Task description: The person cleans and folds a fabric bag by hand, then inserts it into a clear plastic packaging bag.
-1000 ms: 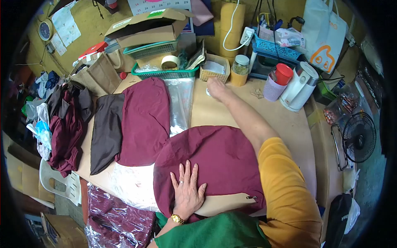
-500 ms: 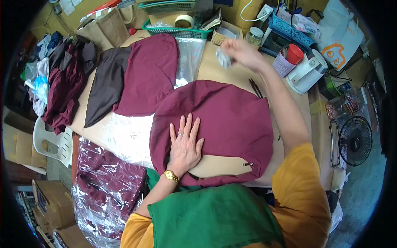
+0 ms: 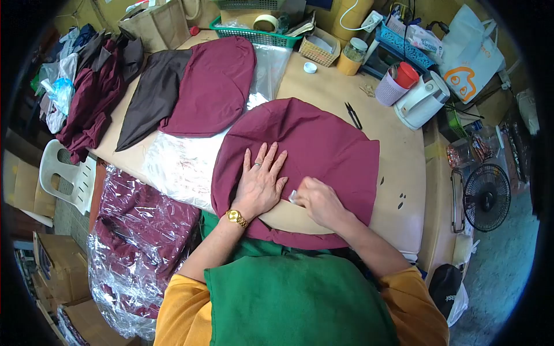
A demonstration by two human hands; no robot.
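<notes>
A maroon fabric piece (image 3: pixel 323 144), gathered round and curved along its far side, lies over the near part of the table. My left hand (image 3: pixel 258 183) rests flat on it with fingers spread, a gold watch at the wrist. Close to its right, my right hand (image 3: pixel 320 203) is closed on a small white wad (image 3: pixel 293 197), which looks like cloth or tissue and is mostly covered by the fingers. The wad is at the fabric by its opening, where the tan tabletop (image 3: pixel 297 219) shows through. Black thread snips (image 3: pixel 354 115) lie beyond the fabric.
Another maroon and dark piece (image 3: pixel 210 86) lies on clear plastic at the back left. A small white round container (image 3: pixel 310 67), a lidded jar (image 3: pixel 352 56) and a kettle (image 3: pixel 423 99) stand at the back. Plastic-wrapped maroon fabric (image 3: pixel 138 248) is at lower left.
My right hand has come down from the back of the table to the fabric, with the white wad in it. My left hand stays flat on the fabric. The view has shifted slightly.
</notes>
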